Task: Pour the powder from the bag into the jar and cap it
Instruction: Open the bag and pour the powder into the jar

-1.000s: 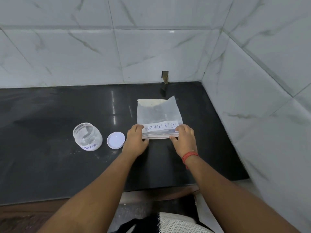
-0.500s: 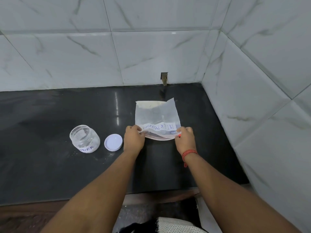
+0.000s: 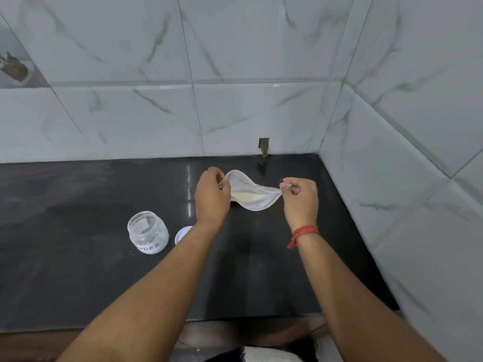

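A clear plastic bag (image 3: 252, 195) with pale powder inside is held up above the black counter (image 3: 78, 205), its mouth pulled open towards me. My left hand (image 3: 211, 197) pinches the bag's left lip and my right hand (image 3: 300, 198) pinches the right lip. The open clear jar (image 3: 147, 232), with a white label, stands on the counter to the left of my left forearm. Its white lid (image 3: 181, 233) lies flat beside the jar, partly hidden by that forearm.
Marble-look tiled walls (image 3: 235, 113) close the counter at the back and on the right, forming a corner. A small notch (image 3: 264, 146) sits in the back wall at counter level. The counter's front edge (image 3: 235, 318) runs below my forearms.
The bag lay flat on the counter with both hands at its near edge. Both hands have since lifted it and pulled its mouth open, so the powder inside shows.
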Tool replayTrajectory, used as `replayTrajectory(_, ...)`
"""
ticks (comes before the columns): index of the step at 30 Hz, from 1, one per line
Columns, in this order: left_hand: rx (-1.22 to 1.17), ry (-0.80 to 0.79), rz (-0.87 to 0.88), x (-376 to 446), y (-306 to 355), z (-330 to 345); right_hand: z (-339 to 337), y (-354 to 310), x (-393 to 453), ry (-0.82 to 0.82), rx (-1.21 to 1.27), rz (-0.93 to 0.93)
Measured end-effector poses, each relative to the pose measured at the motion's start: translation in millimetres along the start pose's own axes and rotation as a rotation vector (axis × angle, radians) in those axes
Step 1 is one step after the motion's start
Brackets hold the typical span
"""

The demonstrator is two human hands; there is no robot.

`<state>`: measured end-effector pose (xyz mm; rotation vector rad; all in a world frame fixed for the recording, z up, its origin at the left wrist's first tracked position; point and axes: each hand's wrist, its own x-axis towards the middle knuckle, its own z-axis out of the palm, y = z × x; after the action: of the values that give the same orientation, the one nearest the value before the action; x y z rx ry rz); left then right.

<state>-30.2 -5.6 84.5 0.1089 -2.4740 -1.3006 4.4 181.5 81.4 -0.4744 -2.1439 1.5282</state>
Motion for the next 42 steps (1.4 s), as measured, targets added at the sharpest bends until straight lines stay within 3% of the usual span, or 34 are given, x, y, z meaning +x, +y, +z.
replayTrajectory(8, -0.054, -0.006, 0.046, 7.4, 20.0, -34.5, -10.0, -28.2, -8.1, 0.043, 0.154, -0.019)
replayTrajectory(19, 0.008, -0.096, -0.032, -11.1, 14.7, -61.8, -24.8, -25.9, -33.0, 0.080, -0.011, 0.008)
replayTrajectory(25, 0.337, -0.248, 0.109, -24.1, 23.4, -63.1, -22.5, -31.1, -53.8, 0.067, 0.020, 0.005)
replayTrajectory(29, 0.469, -0.291, 0.327, -35.4, 42.4, -59.8, -24.2, -33.1, -63.0, 0.074, 0.009, -0.010)
replayTrajectory(35, 0.481, -0.411, 0.514, -52.5, 68.3, -42.7, -23.9, -38.0, -73.4, 0.063, -0.025, -0.029)
replayTrajectory(42, 0.509, -0.414, 0.549, -53.5, 75.2, -34.4, -29.5, -36.6, -77.2, 0.058, -0.042, -0.018)
